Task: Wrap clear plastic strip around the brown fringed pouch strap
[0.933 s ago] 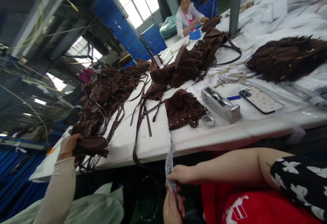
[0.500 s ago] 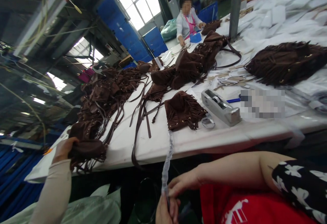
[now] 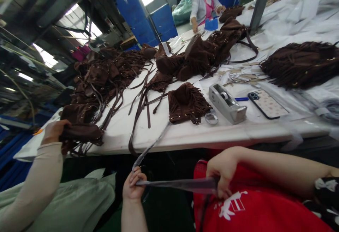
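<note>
While the translucent strip (image 3: 182,185) is clamped in the fingers of left hand (image 3: 131,186) and right hand (image 3: 224,168), even tension should be applied.

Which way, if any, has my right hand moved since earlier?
Yes, rightward in view: your right hand, earlier below the fringed bag beside the tape dispenser, is now below the dispenser itself.

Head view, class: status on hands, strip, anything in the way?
Left hand, right hand gripping plastic strip, stretched between them. Beyond left hand, it leads to fringed bag. Tape dispenser beside bag, clear of strip.
</note>
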The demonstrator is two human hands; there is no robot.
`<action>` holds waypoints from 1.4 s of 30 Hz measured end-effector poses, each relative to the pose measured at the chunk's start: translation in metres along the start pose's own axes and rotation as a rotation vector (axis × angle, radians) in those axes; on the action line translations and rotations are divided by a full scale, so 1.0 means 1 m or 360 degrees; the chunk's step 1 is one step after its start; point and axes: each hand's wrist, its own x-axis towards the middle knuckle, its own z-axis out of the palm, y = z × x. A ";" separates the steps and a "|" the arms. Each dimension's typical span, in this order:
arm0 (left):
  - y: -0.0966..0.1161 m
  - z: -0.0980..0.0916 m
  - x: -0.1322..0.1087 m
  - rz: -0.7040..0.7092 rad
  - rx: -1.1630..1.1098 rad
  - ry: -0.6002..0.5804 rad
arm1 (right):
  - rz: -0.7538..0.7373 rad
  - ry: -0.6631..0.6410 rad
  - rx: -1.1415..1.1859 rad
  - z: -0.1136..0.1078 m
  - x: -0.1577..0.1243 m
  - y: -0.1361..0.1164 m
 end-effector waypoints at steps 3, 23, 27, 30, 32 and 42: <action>-0.001 0.010 0.007 -0.0003 0.0425 0.0106 | 0.0088 0.0204 -0.0177 0.002 -0.030 -0.006; -0.030 0.074 -0.057 0.0605 0.1396 -0.0157 | -0.0223 0.0768 -0.1050 -0.017 -0.033 0.010; -0.031 0.056 -0.043 0.0348 0.1754 -0.0165 | -0.0148 0.0992 -0.1164 -0.020 -0.042 0.008; -0.029 0.086 -0.055 0.0488 0.1687 -0.0426 | -0.0177 0.1004 -0.1331 -0.013 -0.030 0.001; -0.028 0.116 -0.072 0.0705 0.1463 -0.0721 | -0.0224 0.0952 -0.1431 -0.007 -0.019 -0.004; -0.035 0.161 -0.096 0.0501 0.1080 -0.0598 | -0.0581 0.2326 -0.0952 -0.029 -0.031 0.004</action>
